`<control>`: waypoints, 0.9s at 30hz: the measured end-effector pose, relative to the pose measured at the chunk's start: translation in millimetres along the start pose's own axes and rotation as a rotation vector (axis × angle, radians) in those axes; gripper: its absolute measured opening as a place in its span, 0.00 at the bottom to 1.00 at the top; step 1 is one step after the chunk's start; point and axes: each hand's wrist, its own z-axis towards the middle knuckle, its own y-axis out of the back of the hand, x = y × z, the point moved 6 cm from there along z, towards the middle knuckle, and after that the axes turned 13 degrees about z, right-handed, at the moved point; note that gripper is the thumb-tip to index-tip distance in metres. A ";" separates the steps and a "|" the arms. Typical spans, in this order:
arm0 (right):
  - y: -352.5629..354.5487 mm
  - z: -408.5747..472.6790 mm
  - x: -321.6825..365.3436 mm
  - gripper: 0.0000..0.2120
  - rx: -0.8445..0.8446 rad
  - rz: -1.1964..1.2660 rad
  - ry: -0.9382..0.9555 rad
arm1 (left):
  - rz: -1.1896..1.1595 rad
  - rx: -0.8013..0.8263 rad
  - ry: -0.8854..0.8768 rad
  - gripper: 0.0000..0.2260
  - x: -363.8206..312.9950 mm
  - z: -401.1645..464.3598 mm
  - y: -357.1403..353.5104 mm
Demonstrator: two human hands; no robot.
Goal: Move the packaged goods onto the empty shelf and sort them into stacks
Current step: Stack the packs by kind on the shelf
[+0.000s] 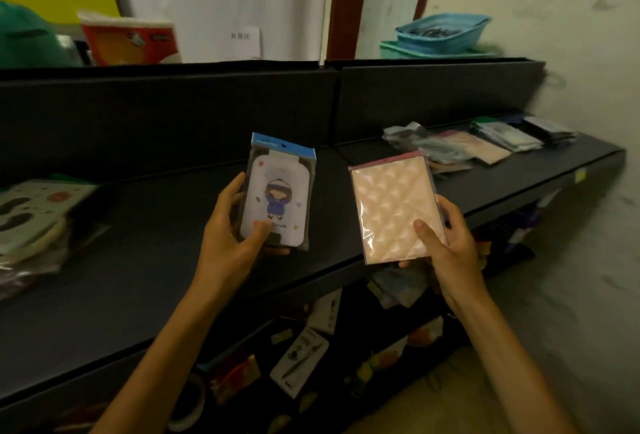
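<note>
Both forearms reach over the dark shelf. The left hand grips a clear-wrapped packet with a blue header and a cartoon girl card, thumb on its face, fingers curled behind. The right hand pinches a pink quilted packet in clear film the same way. Slick film could slip from either grip, or a packet could join the wrong stack among the sorted packets at the right.
</note>
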 end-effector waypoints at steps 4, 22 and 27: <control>81.4 27.4 10.2 0.20 -0.038 -0.064 0.055 | -0.004 -0.012 -0.013 0.31 -18.4 1.4 -73.1; 290.5 112.4 31.4 0.20 -0.191 -0.021 0.075 | -0.017 0.109 -0.118 0.30 -72.1 57.8 -305.3; 325.9 154.8 28.9 0.19 -0.203 -0.037 0.084 | -0.023 0.124 -0.136 0.30 -71.8 90.4 -357.6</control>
